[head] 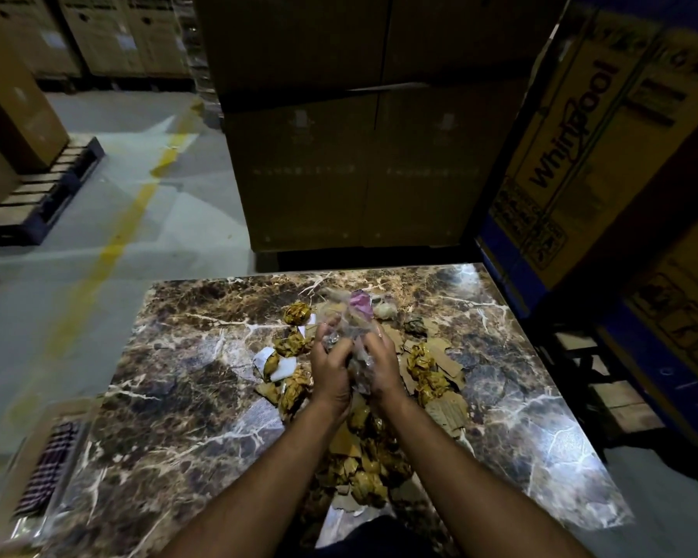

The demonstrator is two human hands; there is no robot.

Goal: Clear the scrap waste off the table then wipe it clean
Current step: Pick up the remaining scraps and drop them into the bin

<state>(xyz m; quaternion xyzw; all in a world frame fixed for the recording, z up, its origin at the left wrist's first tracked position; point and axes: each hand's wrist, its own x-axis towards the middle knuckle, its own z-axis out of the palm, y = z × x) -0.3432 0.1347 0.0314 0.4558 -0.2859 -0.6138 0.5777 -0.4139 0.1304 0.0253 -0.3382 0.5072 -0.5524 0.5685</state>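
Both sets of fingers curl inward around a crumpled clear plastic bag (357, 340), which stands up between the palms; a pink-purple scrap (361, 306) shows through its top. The left hand (329, 366) grips the bag from one side, the right hand (381, 362) from the other, the two hands nearly touching, held above the middle of the marble-patterned table (186, 380).

Around the bag, on the table, lies the scrap waste. Crumpled yellow tape wads (297, 314) sit just left of the bag and more (422, 364) just right of it. Torn cardboard pieces (446, 408) lie right of the bag, and a heap of mixed tape and cardboard (365, 465) lies nearer the person than the bag, under the forearms. White paper bits (285, 368) lie left of the bag. A checked cloth (47, 463) lies well left of the bag, at the table's left edge. Beyond the bag stand large cartons (359, 155), one to the right printed Whirlpool (573, 126).
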